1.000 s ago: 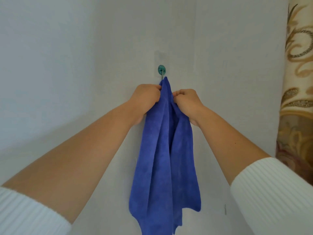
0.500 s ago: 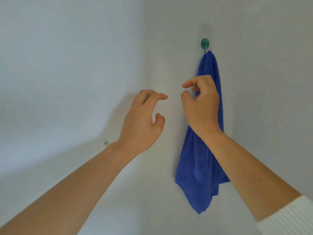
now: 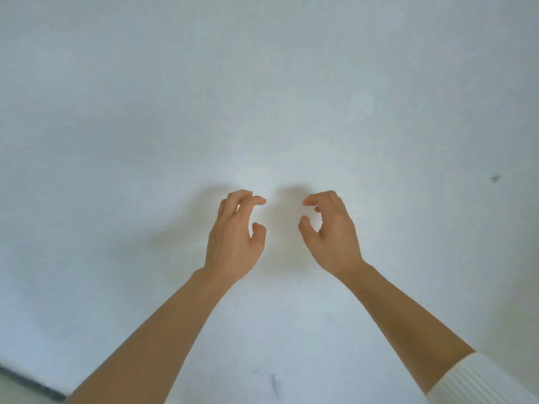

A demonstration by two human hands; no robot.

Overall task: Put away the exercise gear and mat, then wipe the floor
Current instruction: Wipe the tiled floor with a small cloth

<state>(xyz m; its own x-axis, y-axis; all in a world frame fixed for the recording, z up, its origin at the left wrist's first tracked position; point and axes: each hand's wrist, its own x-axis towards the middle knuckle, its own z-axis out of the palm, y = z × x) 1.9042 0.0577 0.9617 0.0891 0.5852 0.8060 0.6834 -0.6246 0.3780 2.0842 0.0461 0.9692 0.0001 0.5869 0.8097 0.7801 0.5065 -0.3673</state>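
My left hand (image 3: 234, 237) and my right hand (image 3: 329, 233) are raised side by side in front of a plain white wall (image 3: 262, 97). Both hold nothing, and their fingers are curled loosely and apart. A hand's width of wall shows between them. The blue cloth and its hook are out of view, and no exercise gear or mat is visible.
A dark strip (image 3: 29, 383), where the wall meets another surface, crosses the bottom left corner. A small dark mark (image 3: 495, 178) sits on the wall at the right, and a faint scuff (image 3: 273, 383) lies low in the middle.
Both hands let go of the blue cloth, which stayed hanging on the hook. The view then swung left, so the cloth and hook left the frame; the hands stay raised and empty.
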